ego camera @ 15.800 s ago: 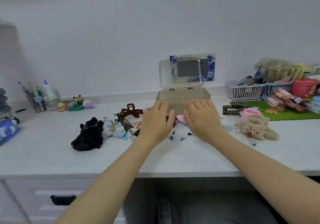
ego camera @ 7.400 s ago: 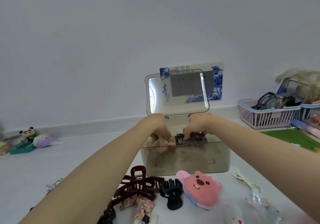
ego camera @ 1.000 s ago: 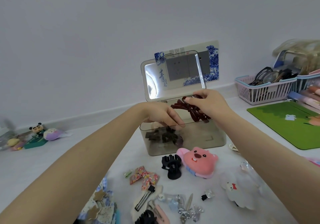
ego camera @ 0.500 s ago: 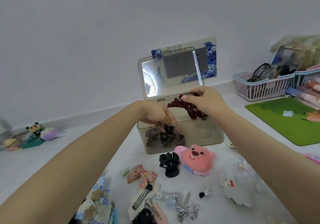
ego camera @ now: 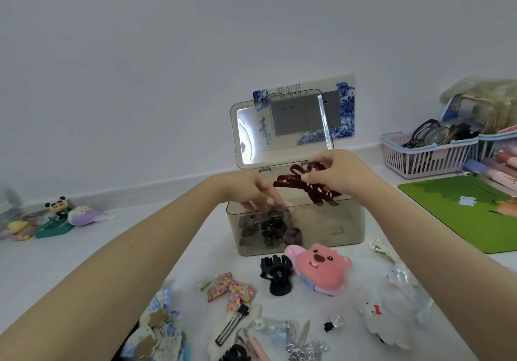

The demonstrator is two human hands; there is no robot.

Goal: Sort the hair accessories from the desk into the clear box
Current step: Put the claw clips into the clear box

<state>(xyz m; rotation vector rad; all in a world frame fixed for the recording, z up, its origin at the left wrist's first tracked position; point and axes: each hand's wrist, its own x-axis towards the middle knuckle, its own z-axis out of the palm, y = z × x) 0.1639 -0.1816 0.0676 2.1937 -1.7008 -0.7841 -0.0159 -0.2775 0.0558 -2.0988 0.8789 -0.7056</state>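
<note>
The clear box (ego camera: 335, 229) stands on the white desk (ego camera: 56, 271) with its lid (ego camera: 279, 128) upright. My right hand (ego camera: 341, 176) pinches a dark red claw clip (ego camera: 296, 183) just above the box's rim. My left hand (ego camera: 251, 192) reaches into the box's left side, its fingers stretched down onto a pile of dark brown clips (ego camera: 265, 229). In front of the box lie a black claw clip (ego camera: 277, 276), a pink plush clip (ego camera: 319, 268), a floral bow (ego camera: 230, 290), a white plush clip (ego camera: 383, 324) and several small clips.
A pink basket (ego camera: 428, 162) with glasses stands at the back right, beside a green mat (ego camera: 470, 212). Small figurines (ego camera: 58, 215) sit by the wall at the left. A blue-and-white socket plate (ego camera: 344, 109) is on the wall behind the lid.
Over the last second my left hand dipped into the box onto the brown clips and lifted slightly. My right hand has kept the red claw clip above the rim.
</note>
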